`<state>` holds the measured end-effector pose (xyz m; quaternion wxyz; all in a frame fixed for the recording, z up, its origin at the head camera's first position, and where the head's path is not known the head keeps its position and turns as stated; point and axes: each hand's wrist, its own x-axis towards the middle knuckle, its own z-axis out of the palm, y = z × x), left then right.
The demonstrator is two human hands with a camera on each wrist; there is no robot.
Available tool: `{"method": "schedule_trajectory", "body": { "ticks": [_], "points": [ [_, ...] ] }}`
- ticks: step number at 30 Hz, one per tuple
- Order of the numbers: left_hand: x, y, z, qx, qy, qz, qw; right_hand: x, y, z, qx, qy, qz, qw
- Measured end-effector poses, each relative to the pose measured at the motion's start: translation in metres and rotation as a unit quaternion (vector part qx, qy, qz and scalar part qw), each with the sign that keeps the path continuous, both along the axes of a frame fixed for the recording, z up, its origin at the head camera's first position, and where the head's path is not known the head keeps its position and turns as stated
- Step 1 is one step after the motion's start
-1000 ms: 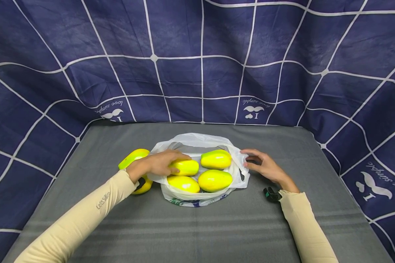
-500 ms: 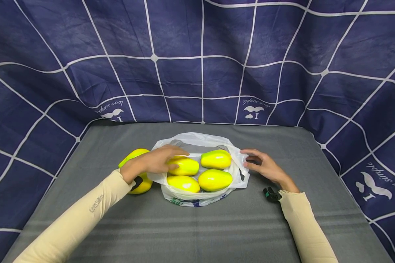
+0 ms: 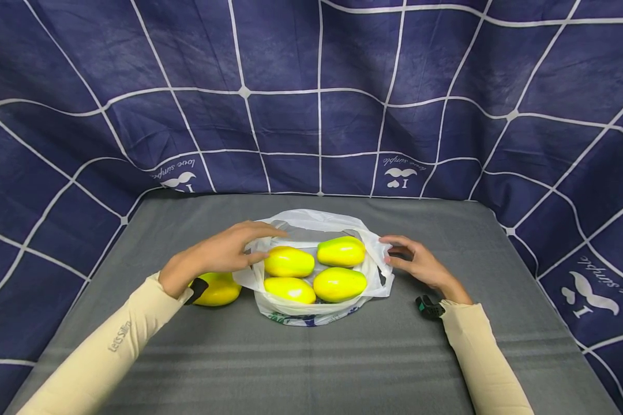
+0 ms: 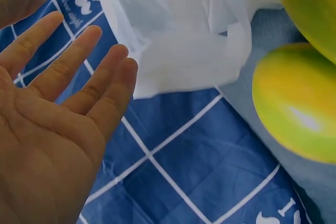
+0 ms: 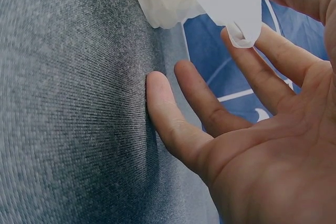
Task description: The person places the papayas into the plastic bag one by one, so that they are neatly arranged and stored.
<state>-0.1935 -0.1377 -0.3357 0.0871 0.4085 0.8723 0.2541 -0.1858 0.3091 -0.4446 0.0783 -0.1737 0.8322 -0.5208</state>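
A white plastic bag (image 3: 322, 317) stands with its mouth spread, holding several glossy yellow-green oval fruits (image 3: 340, 285). My left hand (image 3: 225, 249) is over the bag's left rim, fingers extended and nothing in its grasp; its thumb tip is right beside the back-left fruit (image 3: 289, 262). In the left wrist view the palm faces the bag with fingers spread. My right hand (image 3: 419, 264) holds the bag's right handle edge between thumb and fingers. Outside the bag, one fruit (image 3: 217, 290) lies below the left wrist. The left wrist view shows two loose fruits, the nearer one (image 4: 302, 103) in front.
Grey cloth (image 3: 311, 369) covers the table under the bag. A blue curtain (image 3: 280, 121) with white grid lines rises at the back and along both sides. A black wristband (image 3: 428, 307) is on the right wrist.
My left hand has let go of the back-left fruit inside the bag and drawn back to the left, now covering one loose fruit. My right hand and the bag's right side stay put.
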Motion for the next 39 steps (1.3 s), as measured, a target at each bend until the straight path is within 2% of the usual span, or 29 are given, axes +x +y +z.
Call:
{"method": "schedule_trajectory", "body": {
  "ticks": [10, 17, 19, 21, 25, 31, 39],
  "points": [
    [0.006, -0.032, 0.015, 0.026, 0.015, 0.049, 0.9984, -0.001, 0.000, 0.000, -0.002, 0.001, 0.002, 1.000],
    [0.009, -0.065, 0.019, 0.045, 0.072, 0.068, 0.9940, -0.002, -0.001, 0.000, 0.002, 0.001, 0.000, 1.000],
    [0.009, -0.076, 0.017, 0.044, 0.071, 0.085, 0.9929, -0.002, -0.001, 0.000, 0.001, 0.002, 0.001, 1.000],
    [0.008, -0.086, 0.013, 0.042, 0.055, 0.105, 0.9920, -0.002, -0.001, 0.000, 0.001, 0.003, 0.001, 1.000],
    [0.004, -0.107, 0.003, 0.042, -0.011, 0.141, 0.9891, -0.001, 0.000, 0.000, 0.000, 0.005, 0.002, 1.000],
    [-0.002, -0.133, -0.012, 0.042, -0.099, 0.171, 0.9794, -0.001, 0.001, -0.002, -0.006, 0.002, 0.002, 1.000],
    [-0.008, -0.150, -0.033, 0.063, -0.173, 0.177, 0.9668, -0.001, 0.001, -0.004, -0.007, 0.001, 0.001, 1.000]
  ]
}}
